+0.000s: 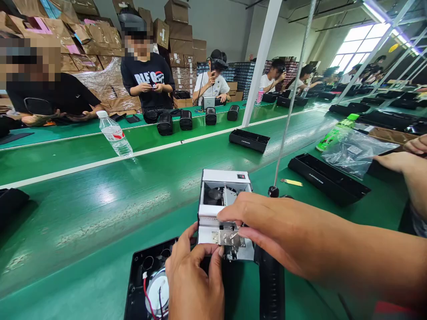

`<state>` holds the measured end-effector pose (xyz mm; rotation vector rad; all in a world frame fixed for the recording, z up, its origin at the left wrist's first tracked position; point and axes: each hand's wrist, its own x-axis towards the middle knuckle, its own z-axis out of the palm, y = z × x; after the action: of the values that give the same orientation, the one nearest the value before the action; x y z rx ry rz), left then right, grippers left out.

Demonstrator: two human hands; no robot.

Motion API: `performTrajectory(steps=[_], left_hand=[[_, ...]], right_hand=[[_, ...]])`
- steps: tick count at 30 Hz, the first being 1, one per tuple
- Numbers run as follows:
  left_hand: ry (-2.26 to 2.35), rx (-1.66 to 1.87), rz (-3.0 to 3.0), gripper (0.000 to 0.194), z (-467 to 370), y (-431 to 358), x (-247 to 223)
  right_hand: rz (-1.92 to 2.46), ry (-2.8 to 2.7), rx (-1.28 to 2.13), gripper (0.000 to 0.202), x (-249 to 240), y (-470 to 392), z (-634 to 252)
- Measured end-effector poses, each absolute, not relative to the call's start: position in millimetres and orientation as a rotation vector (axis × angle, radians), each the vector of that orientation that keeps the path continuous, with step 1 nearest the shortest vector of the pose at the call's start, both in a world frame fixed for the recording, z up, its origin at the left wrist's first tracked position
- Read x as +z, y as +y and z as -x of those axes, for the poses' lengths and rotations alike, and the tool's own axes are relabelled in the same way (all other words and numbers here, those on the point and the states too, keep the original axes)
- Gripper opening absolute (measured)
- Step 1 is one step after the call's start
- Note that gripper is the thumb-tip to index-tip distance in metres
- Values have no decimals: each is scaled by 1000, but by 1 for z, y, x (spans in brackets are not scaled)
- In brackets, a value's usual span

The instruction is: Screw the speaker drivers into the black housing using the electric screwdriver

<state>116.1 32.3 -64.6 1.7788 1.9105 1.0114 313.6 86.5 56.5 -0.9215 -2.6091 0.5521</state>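
Observation:
A white and silver device housing (209, 211) with a small black and red switch stands on the green bench in front of me. A shiny metal bracket (230, 238) lies across its near part. My left hand (196, 275) is closed, thumb and forefinger pinched at the bracket's lower left edge. My right hand (256, 218) reaches in from the right, fingertips bent over the housing and thumb at the bracket's upper side; whatever lies between them is hidden. Left of my left hand is a black speaker case (136, 271) with a round speaker (156, 289) and red and black wires.
A black strap-like piece (271, 284) lies below my right wrist. To the right are a black casing (328, 178), a yellow-handled tool (292, 182), a plastic bag (356, 153) and another person's hand (405, 162). A water bottle (115, 135) stands farther off. A cable (293, 93) hangs ahead.

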Motion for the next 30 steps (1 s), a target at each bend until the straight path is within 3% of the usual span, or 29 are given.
performTrajectory(steps=[8,14,18,23,30], left_hand=[[1909,1010,-1784,28,-115,33,-67],[1915,997,-1805,27,-115,33,-69],[1916,988,-1823,28,-114,34,-69],[1934,1012,-1810,28,-115,33,-68],[1900,1018,-1750,27,-114,31,-66]], right_hand=[[884,-2678,300,51,62,84,-316],[840,-2817,-3,6,86,88,-306],[759,-2988,-199,35,97,83,-299],[969,-3033,-328,26,103,76,-293],[590,-3045,-756,7,91,73,-291]])
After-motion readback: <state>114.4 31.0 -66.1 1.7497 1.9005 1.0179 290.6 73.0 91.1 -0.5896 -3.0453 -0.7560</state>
